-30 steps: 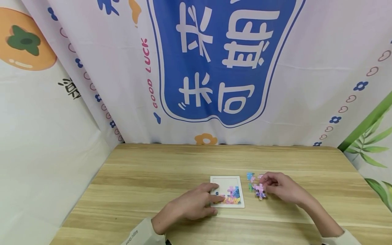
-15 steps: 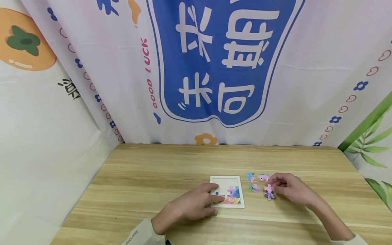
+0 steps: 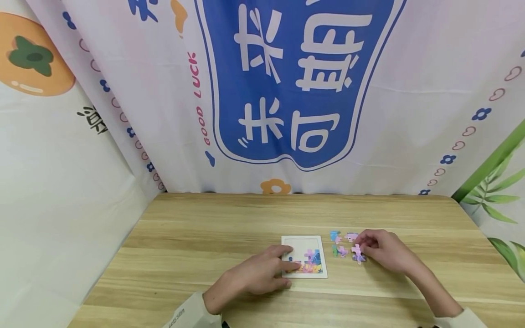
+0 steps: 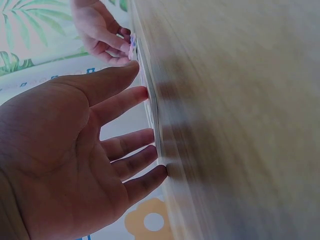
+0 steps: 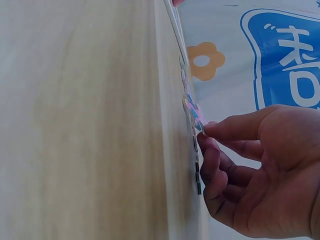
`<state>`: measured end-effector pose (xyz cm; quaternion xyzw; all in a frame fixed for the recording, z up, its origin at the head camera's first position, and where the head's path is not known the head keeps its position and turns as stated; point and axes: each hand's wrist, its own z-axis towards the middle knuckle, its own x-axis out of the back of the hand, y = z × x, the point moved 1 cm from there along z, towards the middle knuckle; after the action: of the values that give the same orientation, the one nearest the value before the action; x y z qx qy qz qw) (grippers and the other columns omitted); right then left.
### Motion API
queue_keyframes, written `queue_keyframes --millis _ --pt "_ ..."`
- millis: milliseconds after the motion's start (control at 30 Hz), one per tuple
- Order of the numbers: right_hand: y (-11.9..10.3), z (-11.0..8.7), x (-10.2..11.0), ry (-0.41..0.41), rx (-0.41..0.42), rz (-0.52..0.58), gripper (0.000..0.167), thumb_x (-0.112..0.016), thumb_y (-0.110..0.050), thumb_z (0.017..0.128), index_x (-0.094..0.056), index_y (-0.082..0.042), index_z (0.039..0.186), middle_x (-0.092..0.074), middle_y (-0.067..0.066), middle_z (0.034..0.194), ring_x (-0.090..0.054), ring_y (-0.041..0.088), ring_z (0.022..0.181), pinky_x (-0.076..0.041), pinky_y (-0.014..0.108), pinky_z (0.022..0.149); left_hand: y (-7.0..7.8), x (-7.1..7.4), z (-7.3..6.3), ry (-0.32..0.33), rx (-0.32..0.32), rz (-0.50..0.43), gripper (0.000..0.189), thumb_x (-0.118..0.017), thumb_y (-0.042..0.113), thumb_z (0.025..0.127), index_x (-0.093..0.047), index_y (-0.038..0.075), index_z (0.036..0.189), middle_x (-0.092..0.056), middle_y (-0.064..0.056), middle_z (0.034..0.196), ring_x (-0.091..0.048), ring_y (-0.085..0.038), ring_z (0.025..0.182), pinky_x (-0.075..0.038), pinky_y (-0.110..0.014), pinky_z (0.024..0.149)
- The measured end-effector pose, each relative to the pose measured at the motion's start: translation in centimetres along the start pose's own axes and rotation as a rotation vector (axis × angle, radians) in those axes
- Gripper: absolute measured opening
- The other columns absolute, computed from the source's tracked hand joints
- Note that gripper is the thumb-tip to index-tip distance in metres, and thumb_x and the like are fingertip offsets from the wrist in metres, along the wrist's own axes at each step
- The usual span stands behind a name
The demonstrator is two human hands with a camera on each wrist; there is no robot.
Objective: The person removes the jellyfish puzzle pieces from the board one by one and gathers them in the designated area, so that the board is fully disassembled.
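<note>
My left hand (image 3: 262,269) rests on a square white puzzle tray (image 3: 325,268), fingers spread and fairly straight. In the left wrist view its fingertips (image 4: 145,93) lie at the tray's edge. Joined colourful pieces (image 3: 314,262) fill the tray's lower and right part; its upper left shows bare white, and the fingers hide some of the left side. To the right of the tray, my right hand (image 3: 383,249) pinches a pink and purple jigsaw piece (image 3: 358,256) between thumb and fingers. The right wrist view shows this piece (image 5: 195,112) tilted, close over the table.
Between tray and right hand lie loose jigsaw pieces: a blue and pink one (image 3: 335,235), a green and purple one (image 3: 341,251) and a pink one (image 3: 350,237). The wooden table (image 3: 205,228) ends at a printed curtain (image 3: 389,173) behind.
My right hand moved right with the pinched piece, away from the loose ones, then slightly back left. The piece's tilt has changed a little. My left hand has stayed on the tray.
</note>
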<state>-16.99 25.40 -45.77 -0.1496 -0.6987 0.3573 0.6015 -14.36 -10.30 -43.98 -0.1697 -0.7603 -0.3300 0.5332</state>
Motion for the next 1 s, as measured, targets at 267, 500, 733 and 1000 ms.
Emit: queue_keyframes --millis 267,500,733,1000 --pt "-0.1 0.47 -0.23 0.035 0.0 -0.063 0.011 -0.071 -0.003 0.097 -0.077 -0.008 0.104 -0.069 -0.003 0.087 -0.053 0.007 0.075 -0.045 0.022 0.065 -0.11 -0.05 0.08 -0.005 0.003 -0.009 0.048 -0.071 0.039 0.105 -0.062 0.035 0.152 -0.044 -0.005 0.17 -0.04 -0.024 0.158 -0.042 -0.041 0.128" --pt "-0.38 0.52 -0.3 0.043 -0.005 -0.078 0.011 -0.071 -0.004 0.098 -0.077 -0.008 0.105 -0.069 -0.004 0.088 -0.052 0.008 0.075 -0.044 0.022 0.065 -0.22 -0.1 0.1 -0.004 -0.005 -0.009 0.049 -0.071 0.039 0.105 -0.061 0.034 0.152 -0.044 -0.006 0.169 -0.041 -0.024 0.158 -0.043 -0.041 0.127" --pt "-0.6 0.42 -0.36 0.034 -0.016 -0.061 0.016 -0.078 -0.004 0.093 -0.075 -0.005 0.109 -0.07 -0.002 0.092 -0.057 0.009 0.079 -0.05 0.021 0.066 -0.26 -0.13 0.06 -0.002 -0.006 -0.007 0.048 -0.071 0.039 0.105 -0.062 0.034 0.152 -0.044 -0.006 0.169 -0.041 -0.024 0.158 -0.043 -0.041 0.127" --pt "-0.94 0.49 -0.56 0.013 -0.035 -0.043 0.022 -0.081 -0.002 0.088 -0.074 -0.003 0.109 -0.071 0.0 0.094 -0.06 0.013 0.082 -0.052 0.021 0.069 -0.21 -0.14 0.04 0.002 -0.002 -0.006 0.048 -0.071 0.039 0.104 -0.062 0.034 0.152 -0.044 -0.005 0.169 -0.041 -0.024 0.158 -0.042 -0.041 0.128"
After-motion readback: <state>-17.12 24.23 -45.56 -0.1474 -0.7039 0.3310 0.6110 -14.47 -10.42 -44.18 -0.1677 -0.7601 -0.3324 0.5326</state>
